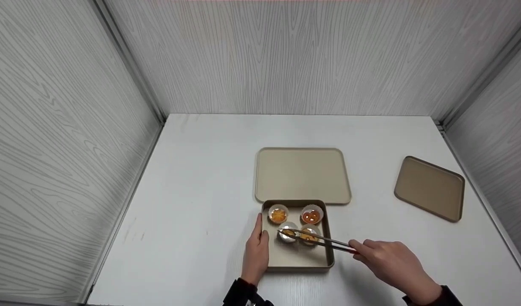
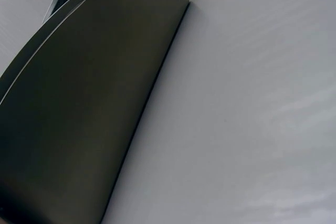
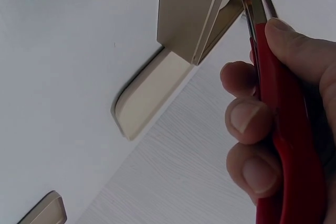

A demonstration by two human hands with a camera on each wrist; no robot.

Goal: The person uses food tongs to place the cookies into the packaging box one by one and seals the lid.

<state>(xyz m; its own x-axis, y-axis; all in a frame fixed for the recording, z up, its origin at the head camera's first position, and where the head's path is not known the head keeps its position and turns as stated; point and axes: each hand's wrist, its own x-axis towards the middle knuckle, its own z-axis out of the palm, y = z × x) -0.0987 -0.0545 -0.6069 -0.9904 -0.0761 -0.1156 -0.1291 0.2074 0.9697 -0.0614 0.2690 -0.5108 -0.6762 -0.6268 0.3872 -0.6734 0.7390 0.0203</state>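
My left hand (image 1: 255, 255) holds the left wall of a deep tan square pan (image 1: 286, 259), fingers along its outside and thumb at the rim. Four sides of the pan surround several small pale cups with orange pieces: one cup (image 1: 278, 214) is back left, another (image 1: 311, 215) back right. My right hand (image 1: 392, 261) grips red-handled metal tongs (image 3: 278, 87) from the right. Their tips reach over the nearer left cup (image 1: 287, 236), right at its orange piece. The outer pan wall (image 2: 89, 87) fills much of the left wrist view, where no fingers show.
A flat beige tray (image 1: 303, 174) lies just behind the pan. At the right is a smaller brown tray (image 1: 430, 187), set at an angle. Wood-grain panels (image 1: 264, 59) enclose the white table (image 1: 192, 191) at the back and both sides.
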